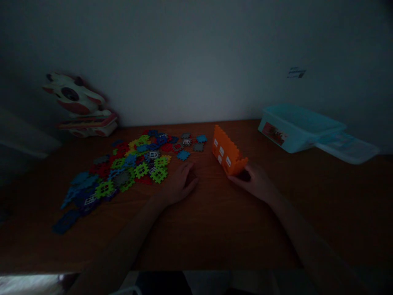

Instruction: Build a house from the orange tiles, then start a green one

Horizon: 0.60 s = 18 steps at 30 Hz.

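My right grip (253,182) is clamped on the orange plastic tile wall (227,149), standing on the bench (215,229); my left grip (181,184) lies open beside the loose tiles (159,175). Uneven squeezing could pop the wall's joints apart.

Well beyond the right hand (254,182) and off to its right, a pale blue plastic storage box (294,129) sits on the wooden table (215,241), a translucent lid (348,148) lying against its side. Far to that hand's left, a white-and-red toy (78,104) stands by the pale wall (190,61). A small dark-printed label (296,73) marks the wall above the box.
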Available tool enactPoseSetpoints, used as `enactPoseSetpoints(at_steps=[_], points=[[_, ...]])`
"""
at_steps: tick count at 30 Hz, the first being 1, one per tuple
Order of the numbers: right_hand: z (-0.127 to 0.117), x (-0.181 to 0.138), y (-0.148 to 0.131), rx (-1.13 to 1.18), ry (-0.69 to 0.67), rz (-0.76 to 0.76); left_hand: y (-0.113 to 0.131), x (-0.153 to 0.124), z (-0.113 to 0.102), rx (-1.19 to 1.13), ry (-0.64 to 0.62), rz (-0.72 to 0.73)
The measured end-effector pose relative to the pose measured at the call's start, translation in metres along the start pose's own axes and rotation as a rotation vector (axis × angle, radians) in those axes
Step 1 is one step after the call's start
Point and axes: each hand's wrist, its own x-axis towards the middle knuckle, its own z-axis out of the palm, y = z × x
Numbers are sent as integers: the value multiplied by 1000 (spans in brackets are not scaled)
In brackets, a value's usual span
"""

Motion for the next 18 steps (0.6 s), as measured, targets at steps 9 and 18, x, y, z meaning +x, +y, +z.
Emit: enactPoseSetpoints(at_steps=[9, 18], points=[[0, 18, 31, 79, 294, 435, -2, 0, 2, 5, 13, 70], [-13, 50, 60, -144, 393, 589, -3, -1, 4, 12, 25, 107]])
